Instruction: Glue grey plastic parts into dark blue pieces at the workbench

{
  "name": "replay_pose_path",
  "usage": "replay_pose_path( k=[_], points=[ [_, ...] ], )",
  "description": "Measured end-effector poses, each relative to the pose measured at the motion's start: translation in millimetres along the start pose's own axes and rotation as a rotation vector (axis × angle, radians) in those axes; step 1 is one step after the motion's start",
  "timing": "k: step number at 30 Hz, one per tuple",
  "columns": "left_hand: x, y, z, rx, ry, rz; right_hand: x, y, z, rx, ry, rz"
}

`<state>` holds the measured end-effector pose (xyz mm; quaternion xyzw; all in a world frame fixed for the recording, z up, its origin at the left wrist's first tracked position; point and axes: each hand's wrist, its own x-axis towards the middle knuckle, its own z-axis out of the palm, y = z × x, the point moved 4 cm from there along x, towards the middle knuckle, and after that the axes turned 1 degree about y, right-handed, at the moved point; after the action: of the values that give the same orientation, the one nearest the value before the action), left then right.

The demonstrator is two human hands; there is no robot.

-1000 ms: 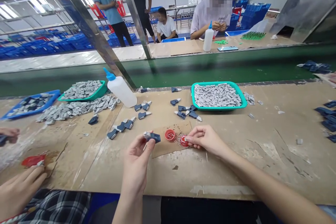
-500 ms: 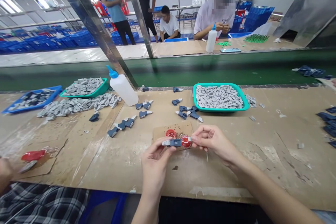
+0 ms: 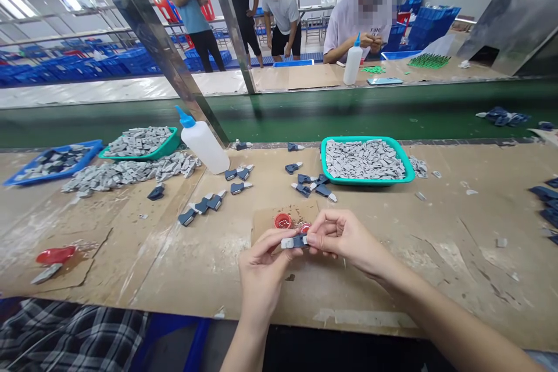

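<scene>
My left hand point(image 3: 264, 264) is closed on a dark blue plastic part point(image 3: 298, 240) with a light grey tip, held level between thumb and fingers. My right hand point(image 3: 342, 235) pinches a small light grey plastic piece point(image 3: 306, 240) against the right end of that dark blue part. Whether the two are joined I cannot tell. Just behind my fingers, a red cap point(image 3: 283, 221) with glossy liquid lies on a piece of cardboard point(image 3: 265, 218). A second red round thing point(image 3: 306, 226) beside it is partly hidden by my right hand.
Beyond my hands, a green tray point(image 3: 411, 174) holds many grey pieces. Several dark blue parts point(image 3: 203, 205) lie left of centre, near a white squeeze bottle point(image 3: 204, 145). Grey pieces are heaped point(image 3: 126, 174) farther left. A green belt point(image 3: 283, 113) runs behind; a co-worker point(image 3: 361, 17) sits beyond.
The small grey piece in my right hand has come from over the red cap to the dark blue part's end. At left, a neighbour's hand has left view. A person behind has risen.
</scene>
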<state>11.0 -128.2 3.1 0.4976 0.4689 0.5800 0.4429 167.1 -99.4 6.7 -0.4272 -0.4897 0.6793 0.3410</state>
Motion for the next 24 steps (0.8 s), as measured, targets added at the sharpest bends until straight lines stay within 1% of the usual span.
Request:
replay_pose_path(
  k=[4, 6, 8, 11, 13, 14, 15, 16, 17, 18, 19, 20, 21, 22, 24],
  points=[
    [-3.0, 4.6, 3.9, 0.016, -0.028, 0.012, -3.3, -0.1, 2.1, 0.001, -0.123, 0.070],
    [-3.9, 6.3, 6.9, 0.002, -0.023, 0.030, -5.2, -0.6, 2.4, 0.010, -0.160, 0.070],
    [-4.4, 5.6, 10.3, -0.024, -0.011, 0.019, -6.5, -2.3, 2.8, 0.014, -0.152, 0.044],
    [-3.2, 1.9, 14.7, -0.033, -0.009, -0.065, -6.0, -7.9, 3.3, 0.011, -0.141, 0.028],
    [0.9, 1.3, 13.7, -0.010, -0.009, -0.107, -1.4, -15.9, -2.3, -0.040, -0.159, 0.024],
    [4.9, 2.0, 10.8, 0.011, -0.004, -0.106, 3.0, -21.4, -9.5, -0.094, -0.162, 0.014],
    [10.3, 3.2, 6.0, 0.035, 0.004, -0.089, 8.9, -28.0, -21.0, -0.170, -0.140, -0.014],
    [17.2, 4.7, -0.9, 0.066, 0.016, -0.056, 16.4, -35.4, -36.8, -0.271, -0.088, -0.055],
    [25.5, 6.0, -9.6, 0.108, 0.030, -0.010, 24.9, -43.2, -56.8, -0.398, 0.011, -0.105],
    [35.0, 6.9, -19.8, 0.169, 0.044, 0.047, 33.7, -51.9, -79.4, -0.551, 0.155, -0.172],
    [45.4, 7.3, -30.7, 0.258, 0.053, 0.105, 42.0, -60.1, -102.6, -0.737, 0.331, -0.227],
    [56.5, 6.9, -41.2, 0.381, 0.051, 0.160, 50.5, -65.4, -123.9, -0.919, 0.485, -0.214],
    [68.0, 5.7, -50.4, 0.537, 0.037, 0.205, 60.0, -67.8, -141.1, -1.068, 0.570, -0.169],
    [79.9, 4.0, -58.1, 0.714, 0.020, 0.238, 69.8, -68.7, -153.8, -1.121, 0.605, -0.146],
    [103.9, 0.6, -66.2, 1.032, -0.039, 0.278, 89.2, -66.6, -166.6, -1.175, 0.598, -0.102]
  ],
)
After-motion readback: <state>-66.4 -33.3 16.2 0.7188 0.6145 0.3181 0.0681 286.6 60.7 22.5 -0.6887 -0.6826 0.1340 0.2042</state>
